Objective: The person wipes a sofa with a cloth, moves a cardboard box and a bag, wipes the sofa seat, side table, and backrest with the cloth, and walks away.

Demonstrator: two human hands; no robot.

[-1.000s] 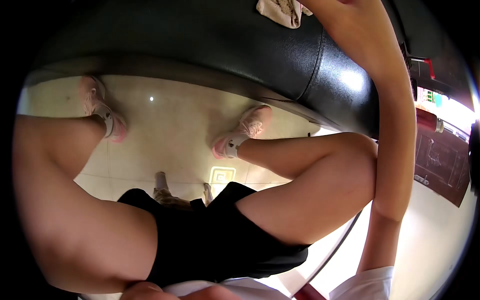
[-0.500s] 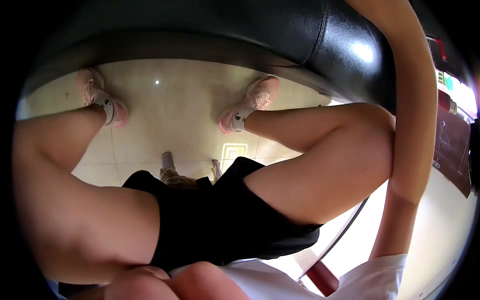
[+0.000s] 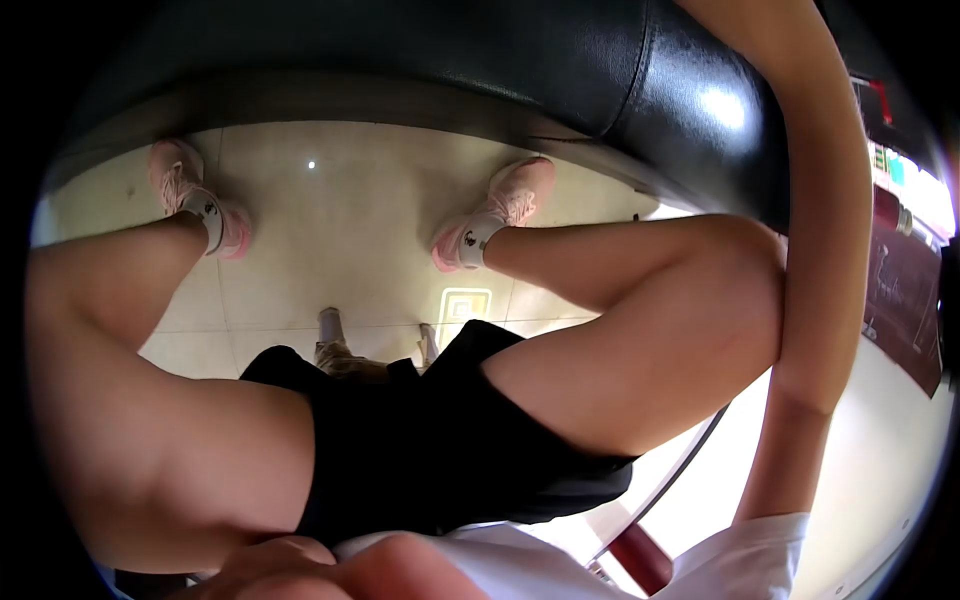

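R arm point(image 3: 825, 200) runs up the R side & out past the top edge; R hand is out of frame, so can't tell its grip. Black leather-look couch point(image 3: 560, 65) fills the top, seam showing, just L of R forearm; contact unclear. L hand point(image 3: 290, 570) sits at btm edge by the white shirt point(image 3: 510, 552), well apart from couch; knuckles bent, fingertips cut off, can't tell if it holds anything. Writing: pale marks on dark-brown panel point(image 3: 900, 300), far R, illegible; colored print point(image 3: 895, 165) above it, too small/glary to read. White socks point(image 3: 474, 238) w/ small dark motif, unclear; pink sneakers point(image 3: 520, 190) on tile floor point(image 3: 330, 220).
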